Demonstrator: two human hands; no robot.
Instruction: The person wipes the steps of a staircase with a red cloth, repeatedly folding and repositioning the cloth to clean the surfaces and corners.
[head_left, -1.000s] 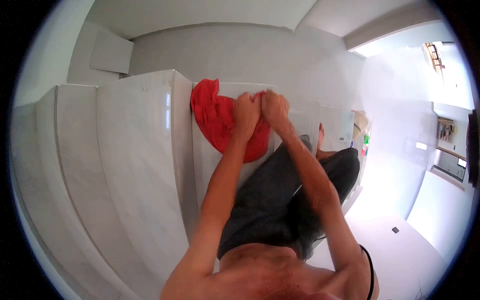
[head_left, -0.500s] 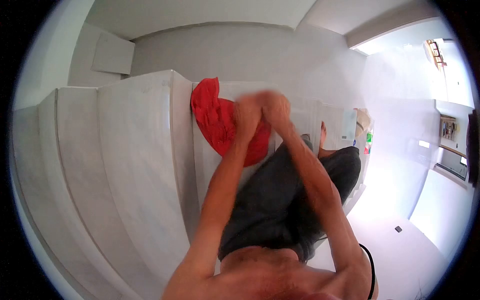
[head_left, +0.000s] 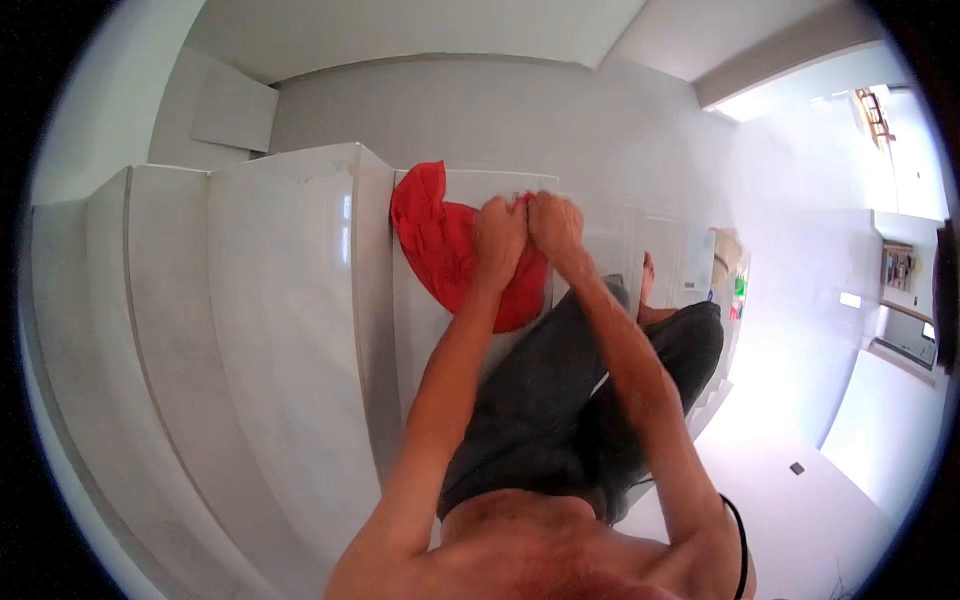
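A crumpled red cloth [head_left: 440, 245] is spread on the pale stone step beside my legs, its left end turned up in a point. My left hand [head_left: 500, 232] is closed on the cloth near its upper right edge. Right beside it, my right hand [head_left: 555, 224] is closed as well, with a small bit of red fabric pinched between the two fists. Much of the cloth's right part lies under my left hand and wrist.
Pale stone steps [head_left: 280, 250] curve down the left side. My dark trousers [head_left: 530, 400] and a bare foot [head_left: 648, 280] are to the right of the cloth. Farther right are a beige object [head_left: 725, 255] and a green and red packet [head_left: 739, 290].
Both hands, blurred before, now show clearly with red fabric visible between them. The whole view has shifted slightly, and the cloth lies much as it did.
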